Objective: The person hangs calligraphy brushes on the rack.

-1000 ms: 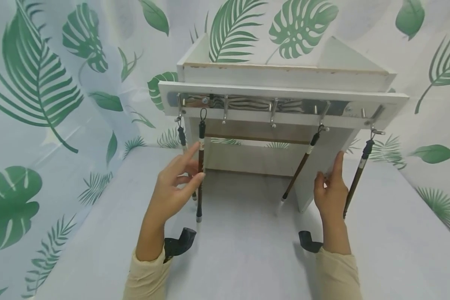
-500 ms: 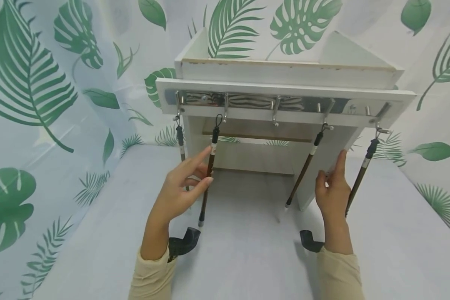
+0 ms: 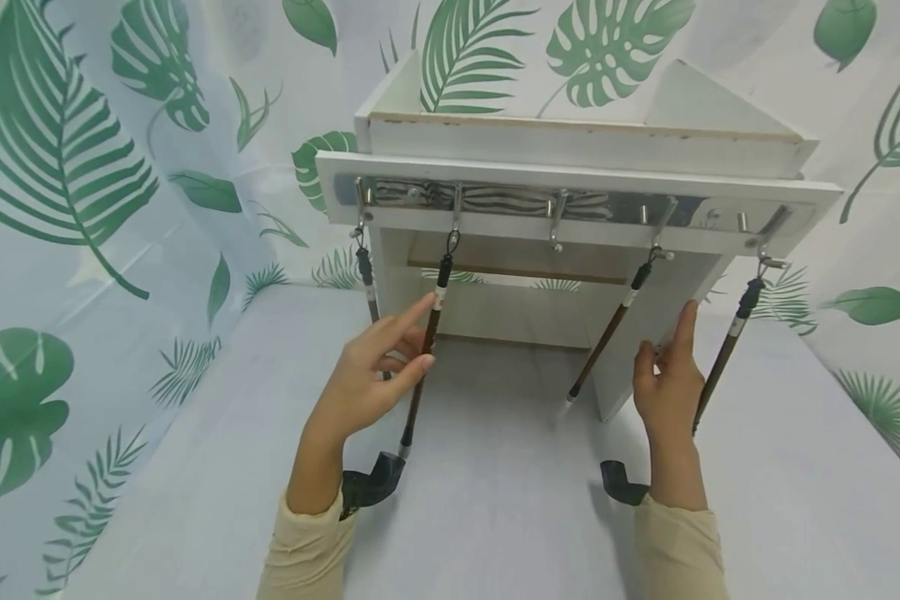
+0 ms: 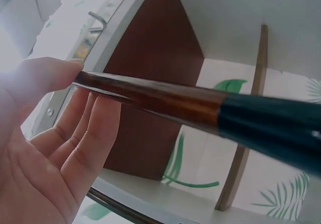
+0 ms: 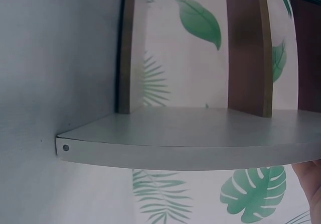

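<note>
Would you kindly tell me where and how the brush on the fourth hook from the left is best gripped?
I'd probably pinch the brush mid-shaft from the near side: it hangs by its top loop, its slim brown shaft uncovered there.

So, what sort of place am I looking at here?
Probably a staged work corner, not a lived-in room: leaf-print sheeting behind, a pale work surface, and a white rack with rods hanging from hooks.
</note>
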Demonstrator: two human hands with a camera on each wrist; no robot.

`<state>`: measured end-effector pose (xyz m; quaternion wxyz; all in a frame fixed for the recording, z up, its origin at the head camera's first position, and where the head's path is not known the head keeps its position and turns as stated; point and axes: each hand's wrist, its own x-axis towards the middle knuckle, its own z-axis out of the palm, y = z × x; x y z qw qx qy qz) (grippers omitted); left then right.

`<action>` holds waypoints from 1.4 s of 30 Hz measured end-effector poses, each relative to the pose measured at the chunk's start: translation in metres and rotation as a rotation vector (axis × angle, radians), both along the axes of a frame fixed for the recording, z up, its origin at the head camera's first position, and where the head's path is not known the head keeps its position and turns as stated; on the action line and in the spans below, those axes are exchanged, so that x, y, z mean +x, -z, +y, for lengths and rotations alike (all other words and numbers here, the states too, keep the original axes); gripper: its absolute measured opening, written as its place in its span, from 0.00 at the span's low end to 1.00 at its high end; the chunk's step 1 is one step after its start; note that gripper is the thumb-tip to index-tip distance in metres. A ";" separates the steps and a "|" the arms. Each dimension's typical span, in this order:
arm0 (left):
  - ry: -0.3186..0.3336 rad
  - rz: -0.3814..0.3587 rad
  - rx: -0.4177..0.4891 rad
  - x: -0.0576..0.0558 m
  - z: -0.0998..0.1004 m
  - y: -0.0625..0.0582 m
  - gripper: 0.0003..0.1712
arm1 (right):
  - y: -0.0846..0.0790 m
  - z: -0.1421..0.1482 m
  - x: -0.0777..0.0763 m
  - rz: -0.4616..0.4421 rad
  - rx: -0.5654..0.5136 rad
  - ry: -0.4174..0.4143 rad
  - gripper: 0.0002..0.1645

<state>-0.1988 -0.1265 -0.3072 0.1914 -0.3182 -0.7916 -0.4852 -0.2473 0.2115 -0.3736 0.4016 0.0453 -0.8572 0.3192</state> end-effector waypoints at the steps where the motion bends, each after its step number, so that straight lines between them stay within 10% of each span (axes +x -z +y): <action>1: 0.003 -0.002 0.000 -0.001 0.000 0.000 0.35 | 0.000 0.000 0.000 0.001 0.001 -0.001 0.40; 42: 0.083 -0.192 0.011 -0.019 -0.005 0.017 0.35 | -0.001 0.000 0.001 -0.009 -0.022 -0.013 0.40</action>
